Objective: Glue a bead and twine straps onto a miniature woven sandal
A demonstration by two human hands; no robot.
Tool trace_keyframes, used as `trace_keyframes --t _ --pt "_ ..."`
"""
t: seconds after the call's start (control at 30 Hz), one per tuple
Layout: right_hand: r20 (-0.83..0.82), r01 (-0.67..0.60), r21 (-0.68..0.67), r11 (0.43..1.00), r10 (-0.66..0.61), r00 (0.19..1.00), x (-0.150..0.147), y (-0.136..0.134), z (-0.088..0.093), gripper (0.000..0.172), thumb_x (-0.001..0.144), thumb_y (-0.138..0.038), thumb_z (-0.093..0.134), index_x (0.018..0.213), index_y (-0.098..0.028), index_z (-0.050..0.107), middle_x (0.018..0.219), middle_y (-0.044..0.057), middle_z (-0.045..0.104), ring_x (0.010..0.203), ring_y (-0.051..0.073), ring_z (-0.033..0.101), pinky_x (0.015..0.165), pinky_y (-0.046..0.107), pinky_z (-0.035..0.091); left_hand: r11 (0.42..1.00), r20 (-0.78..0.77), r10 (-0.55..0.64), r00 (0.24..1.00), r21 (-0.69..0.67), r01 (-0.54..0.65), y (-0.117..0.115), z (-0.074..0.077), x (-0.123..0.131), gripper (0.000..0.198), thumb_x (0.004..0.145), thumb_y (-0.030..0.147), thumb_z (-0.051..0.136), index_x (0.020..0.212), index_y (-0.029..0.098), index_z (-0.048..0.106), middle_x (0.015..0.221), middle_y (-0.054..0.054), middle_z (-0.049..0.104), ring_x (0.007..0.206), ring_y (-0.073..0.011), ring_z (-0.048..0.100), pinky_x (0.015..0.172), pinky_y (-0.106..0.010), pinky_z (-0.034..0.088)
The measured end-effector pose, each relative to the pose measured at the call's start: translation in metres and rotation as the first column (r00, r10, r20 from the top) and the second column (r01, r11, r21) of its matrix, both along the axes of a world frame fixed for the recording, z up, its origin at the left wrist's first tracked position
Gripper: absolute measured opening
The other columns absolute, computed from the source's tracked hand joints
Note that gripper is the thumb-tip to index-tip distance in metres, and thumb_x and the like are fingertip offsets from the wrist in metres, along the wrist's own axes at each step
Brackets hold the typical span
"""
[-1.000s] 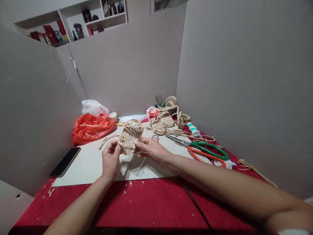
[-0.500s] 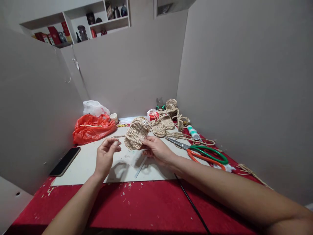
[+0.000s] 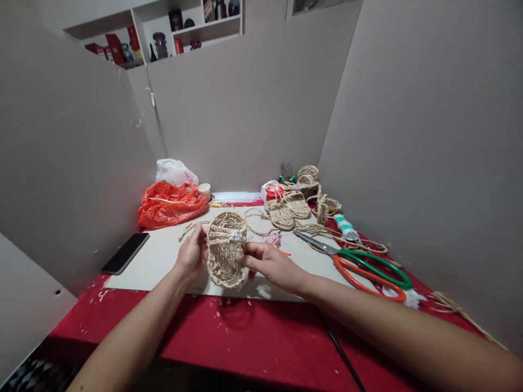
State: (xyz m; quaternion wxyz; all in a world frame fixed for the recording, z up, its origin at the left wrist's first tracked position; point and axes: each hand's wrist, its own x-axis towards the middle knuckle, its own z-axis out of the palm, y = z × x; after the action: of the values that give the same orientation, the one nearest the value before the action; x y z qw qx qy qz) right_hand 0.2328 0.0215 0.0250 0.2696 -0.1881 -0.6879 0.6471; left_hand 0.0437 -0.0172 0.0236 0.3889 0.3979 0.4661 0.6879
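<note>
A small woven straw slipper [image 3: 226,264] is held up over the white board, its sole facing me, with a strap across its upper part and a cluster of white beads on the strap. My right hand [image 3: 272,265] pinches its right edge between thumb and fingers. On the opposite edge my left hand [image 3: 193,251] grips it, its fingertips partly hidden behind the straw. Beyond it lie a pair of similar straw slippers [image 3: 280,214] and a pink bit [image 3: 273,238].
Large scissors [image 3: 335,251] with green and orange handles lie at right, near straw cord and a green-and-white roll [image 3: 346,227]. A phone [image 3: 126,253], red plastic bag [image 3: 171,206], paper cup [image 3: 204,190] and white bag [image 3: 175,171] stand left. A black cable [image 3: 343,354] crosses the red cloth.
The slipper has come nearer and turned so its beaded strap faces me. My left hand, apart from it before, now grips its left edge. The camera view has shifted left.
</note>
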Motion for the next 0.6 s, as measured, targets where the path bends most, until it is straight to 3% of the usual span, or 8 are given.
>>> trace_keyframes --t 0.07,0.13,0.23,0.33,0.6 --pt "0.006 -0.014 -0.035 0.999 0.015 1.0 -0.001 0.0 -0.002 0.035 0.071 -0.047 0.073 0.077 -0.015 0.063 0.072 -0.002 0.057 0.061 0.009 0.052 0.052 0.022 0.049 0.974 0.239 -0.194 0.952 -0.068 0.216 -0.004 0.003 0.009 0.041 0.085 0.052 0.053 0.091 0.014 0.068 0.083 -0.009 0.073 0.075 -0.0221 0.067 0.075 -0.036 0.053" --pt "-0.002 -0.029 -0.089 0.996 0.029 1.0 -0.003 0.0 -0.004 0.037 0.07 -0.049 0.073 0.08 -0.015 0.064 0.072 -0.002 0.057 0.06 0.009 0.051 0.052 0.022 0.05 0.903 0.449 -0.342 0.826 -0.087 0.421 -0.008 0.006 0.016 0.048 0.088 0.052 0.048 0.102 0.011 0.068 0.092 -0.012 0.073 0.086 -0.0261 0.068 0.084 -0.04 0.051" --pt "-0.012 -0.022 -0.154 0.988 0.02 1.0 -0.006 0.0 -0.006 0.039 0.067 -0.05 0.076 0.077 -0.015 0.063 0.07 -0.002 0.057 0.058 0.008 0.051 0.051 0.022 0.049 0.828 0.59 -0.437 0.679 -0.031 0.56 -0.013 0.009 0.023 0.06 0.092 0.055 0.036 0.113 0.007 0.065 0.1 -0.017 0.072 0.093 -0.0292 0.067 0.09 -0.043 0.048" --pt "-0.017 -0.004 -0.172 0.985 0.001 1.0 -0.008 0.0 -0.006 0.04 0.065 -0.051 0.077 0.072 -0.014 0.061 0.068 -0.002 0.057 0.056 0.008 0.051 0.05 0.022 0.049 0.826 0.643 -0.442 0.626 0.021 0.563 -0.015 0.011 0.026 0.066 0.093 0.057 0.029 0.119 0.007 0.063 0.104 -0.018 0.072 0.096 -0.0303 0.067 0.091 -0.045 0.048" --pt "-0.018 0.004 -0.168 0.986 -0.007 1.0 -0.007 -0.002 -0.005 0.043 0.065 -0.053 0.077 0.067 -0.014 0.062 0.062 -0.004 0.052 0.051 0.007 0.048 0.05 0.023 0.051 0.879 0.661 -0.364 0.656 0.011 0.477 -0.021 0.022 0.031 0.066 0.092 0.058 0.03 0.117 0.007 0.063 0.1 -0.018 0.072 0.093 -0.031 0.067 0.088 -0.047 0.05"
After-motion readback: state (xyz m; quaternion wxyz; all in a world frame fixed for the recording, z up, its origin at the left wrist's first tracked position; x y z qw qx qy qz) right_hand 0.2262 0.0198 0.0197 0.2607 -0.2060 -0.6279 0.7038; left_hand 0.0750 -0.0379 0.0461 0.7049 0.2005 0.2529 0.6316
